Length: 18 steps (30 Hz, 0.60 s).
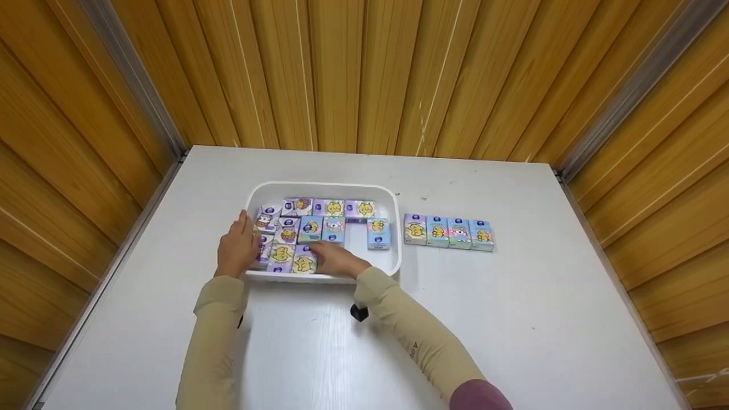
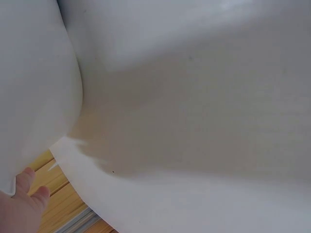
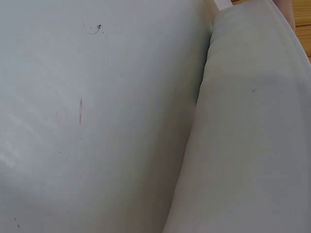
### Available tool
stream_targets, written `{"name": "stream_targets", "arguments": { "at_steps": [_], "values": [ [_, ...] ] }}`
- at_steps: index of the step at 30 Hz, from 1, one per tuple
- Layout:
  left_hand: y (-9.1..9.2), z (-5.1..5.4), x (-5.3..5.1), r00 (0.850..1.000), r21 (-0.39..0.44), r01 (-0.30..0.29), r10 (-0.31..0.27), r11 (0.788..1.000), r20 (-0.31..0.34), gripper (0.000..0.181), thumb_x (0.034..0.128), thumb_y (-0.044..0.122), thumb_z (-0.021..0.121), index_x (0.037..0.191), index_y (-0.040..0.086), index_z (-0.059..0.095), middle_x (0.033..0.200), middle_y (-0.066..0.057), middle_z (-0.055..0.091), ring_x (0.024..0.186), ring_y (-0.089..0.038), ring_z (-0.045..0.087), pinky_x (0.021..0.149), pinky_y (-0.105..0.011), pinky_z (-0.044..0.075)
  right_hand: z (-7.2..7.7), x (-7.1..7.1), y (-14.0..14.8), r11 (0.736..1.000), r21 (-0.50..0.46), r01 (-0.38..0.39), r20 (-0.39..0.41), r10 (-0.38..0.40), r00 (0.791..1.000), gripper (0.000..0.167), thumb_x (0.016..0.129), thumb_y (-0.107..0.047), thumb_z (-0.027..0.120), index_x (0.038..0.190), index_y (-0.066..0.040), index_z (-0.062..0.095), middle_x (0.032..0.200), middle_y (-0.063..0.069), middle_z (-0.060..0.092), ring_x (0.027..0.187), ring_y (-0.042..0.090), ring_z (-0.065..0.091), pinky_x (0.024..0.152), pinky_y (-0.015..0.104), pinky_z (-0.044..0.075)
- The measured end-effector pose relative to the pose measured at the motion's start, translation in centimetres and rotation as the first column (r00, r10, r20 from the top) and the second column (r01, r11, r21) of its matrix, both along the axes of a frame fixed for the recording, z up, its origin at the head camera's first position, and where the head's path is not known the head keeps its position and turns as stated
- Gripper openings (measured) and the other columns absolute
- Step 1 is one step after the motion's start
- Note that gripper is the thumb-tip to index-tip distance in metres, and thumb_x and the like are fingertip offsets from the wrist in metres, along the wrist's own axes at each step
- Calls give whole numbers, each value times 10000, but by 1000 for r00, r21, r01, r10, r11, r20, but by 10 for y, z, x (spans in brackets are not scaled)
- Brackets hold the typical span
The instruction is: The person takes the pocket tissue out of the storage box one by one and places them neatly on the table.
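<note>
A white tray (image 1: pixel 373 191) holds several small printed tissue packs, some purple and some light blue. At its left wall my left hand (image 1: pixel 236 247) grips the rim, with fingers along the outside. In the left wrist view that hand (image 2: pixel 24 206) shows only partly beside the tray wall (image 2: pixel 39 87). My right hand (image 1: pixel 339 261) reaches over the front rim and holds a purple tissue pack (image 1: pixel 304 263) in the front row. Beside that pack lies another purple pack (image 1: pixel 281 256). A blue pack (image 1: pixel 378 233) stands apart near the tray's right wall. Some right fingertips are hidden.
Right of the tray, a row of several tissue packs (image 1: pixel 449 232) lies side by side on the white table (image 1: pixel 512 319). Wood-patterned walls (image 1: pixel 364 74) close off the back and sides. The right wrist view shows mostly table (image 3: pixel 97 145) and the tray's outer wall (image 3: pixel 248 145).
</note>
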State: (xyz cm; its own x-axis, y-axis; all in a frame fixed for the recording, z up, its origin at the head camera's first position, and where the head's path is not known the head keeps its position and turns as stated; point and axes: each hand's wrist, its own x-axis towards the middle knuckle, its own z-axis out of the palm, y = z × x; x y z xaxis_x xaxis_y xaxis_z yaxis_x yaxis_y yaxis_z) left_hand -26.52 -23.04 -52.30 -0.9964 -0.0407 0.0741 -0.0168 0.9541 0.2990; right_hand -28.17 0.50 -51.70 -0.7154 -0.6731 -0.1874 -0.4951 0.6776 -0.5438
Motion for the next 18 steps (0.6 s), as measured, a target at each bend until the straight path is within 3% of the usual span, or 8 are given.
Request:
{"name": "stream_targets", "arguments": {
  "at_steps": [11,18],
  "values": [
    [-2,-3,-1,1000,0,-3,3,1000,-8,574,918,244,365,1373,-63,197,1462,-191,152,1295,-371,238,988,-546,295,1,1,-7,990,135,49,-38,-44,998,677,771,-248,665,1363,-175,345,1325,13,458,1208,190,439,1009,312,365],
    [0,-3,1,1000,-3,1,-2,1000,-13,572,919,250,354,1371,-65,199,1461,-193,153,1292,-372,247,999,-542,287,-3,1,-7,993,107,45,-11,-44,999,724,768,-222,671,1384,-142,300,1339,50,435,1214,207,429,1018,307,356]
  ]
}}
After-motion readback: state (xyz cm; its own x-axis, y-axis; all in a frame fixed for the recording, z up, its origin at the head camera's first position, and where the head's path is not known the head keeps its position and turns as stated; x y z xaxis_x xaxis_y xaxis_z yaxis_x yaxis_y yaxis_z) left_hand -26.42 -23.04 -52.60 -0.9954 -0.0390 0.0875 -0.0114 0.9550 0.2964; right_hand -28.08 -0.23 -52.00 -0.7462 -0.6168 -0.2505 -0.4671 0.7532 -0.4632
